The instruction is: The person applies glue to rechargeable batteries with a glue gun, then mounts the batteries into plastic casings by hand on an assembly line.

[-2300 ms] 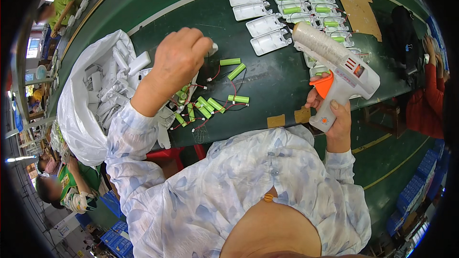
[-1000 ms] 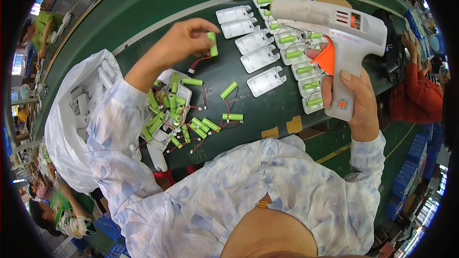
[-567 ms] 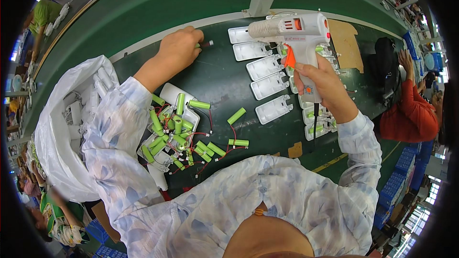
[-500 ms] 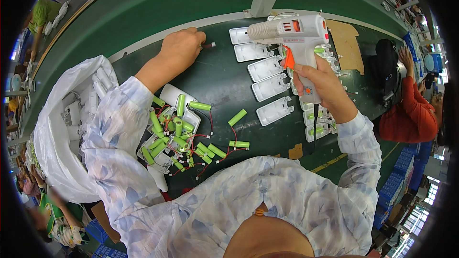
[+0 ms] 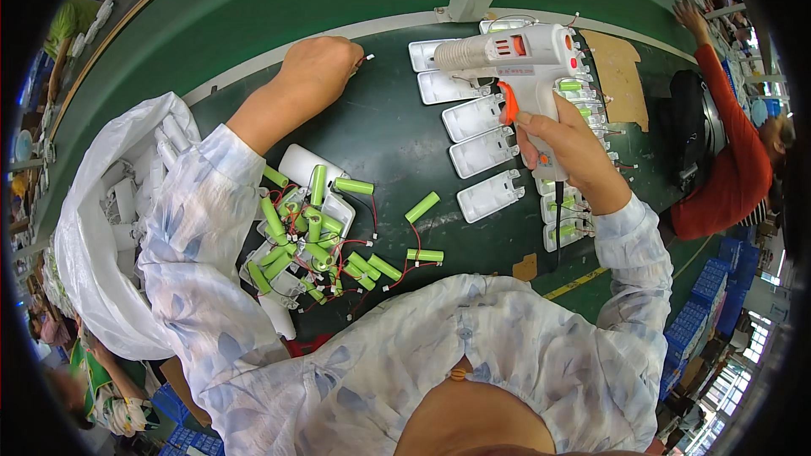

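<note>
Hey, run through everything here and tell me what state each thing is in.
Left hand, closed, small white plug poking out
Right hand, gripping the glue gun
Glue gun, held, barrel to the left, cord hanging
White bag, open, white plastic parts inside
Green batteries, loose, mostly heaped
Left row of cases, open, no batteries showing
Right row of cases, batteries inside, partly hidden

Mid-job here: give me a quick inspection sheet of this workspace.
Surface: green bench, scuffed in places.
Job's things: green cells heaped left, a few apart; white casings in rows, some with cells.
Clutter: white sack of plastic parts; cardboard sheet at far right.
Hands: right hand grips a white glue gun; left hand curled, contents hidden, a small connector beside it.
Cables: dark cord below the gun; red wires tangled among cells.
Surroundings: red-sleeved co-worker, blue crates right.
</note>
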A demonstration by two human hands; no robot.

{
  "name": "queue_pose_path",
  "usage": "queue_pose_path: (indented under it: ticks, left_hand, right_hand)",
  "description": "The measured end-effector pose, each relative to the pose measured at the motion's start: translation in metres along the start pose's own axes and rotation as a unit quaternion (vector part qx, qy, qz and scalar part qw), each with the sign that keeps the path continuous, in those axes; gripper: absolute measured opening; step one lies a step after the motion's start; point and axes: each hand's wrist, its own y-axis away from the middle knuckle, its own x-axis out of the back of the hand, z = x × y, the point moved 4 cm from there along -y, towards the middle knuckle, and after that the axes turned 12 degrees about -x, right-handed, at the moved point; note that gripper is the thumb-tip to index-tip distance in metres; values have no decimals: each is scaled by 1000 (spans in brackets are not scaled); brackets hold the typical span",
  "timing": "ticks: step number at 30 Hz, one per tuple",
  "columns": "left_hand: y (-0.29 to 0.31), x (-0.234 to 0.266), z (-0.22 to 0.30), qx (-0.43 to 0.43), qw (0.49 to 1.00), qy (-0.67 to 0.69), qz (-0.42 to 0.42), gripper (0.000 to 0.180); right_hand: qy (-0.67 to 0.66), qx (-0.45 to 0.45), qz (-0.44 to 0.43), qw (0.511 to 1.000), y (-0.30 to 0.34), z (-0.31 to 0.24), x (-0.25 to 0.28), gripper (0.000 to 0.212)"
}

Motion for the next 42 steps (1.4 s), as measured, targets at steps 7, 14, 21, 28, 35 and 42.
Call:
queue_pose_path:
  ticks: [7, 14, 21, 28, 35, 42]
  left_hand:
    - [-46, 26, 13, -62, 983, 98, 144, 14]
    - [-101, 4, 29, -115, 975, 138, 134, 12]
    - [-112, -24, 38, -135, 983, 109, 54, 12]
    - [-100, -19, 29, -61, 977, 165, 118, 19]
    - [-40, 17, 69, -96, 969, 227, -26, 15]
    - [9, -5, 142, -124, 955, 198, -181, 25]
  right_hand:
    - [-16, -8, 12, 1000, 6, 9, 8, 29]
    - [-122, 12, 5, 992, 16, 16, 11, 29]
    - [-115, 15, 1, 993, 23, 19, 10, 30]
    - [-120, 14, 10, 993, 21, 21, 12, 26]
    - [-119, 21, 9, 993, 13, 11, 11, 23]
    - [-112, 16, 30, 993, 8, 13, 12, 22]
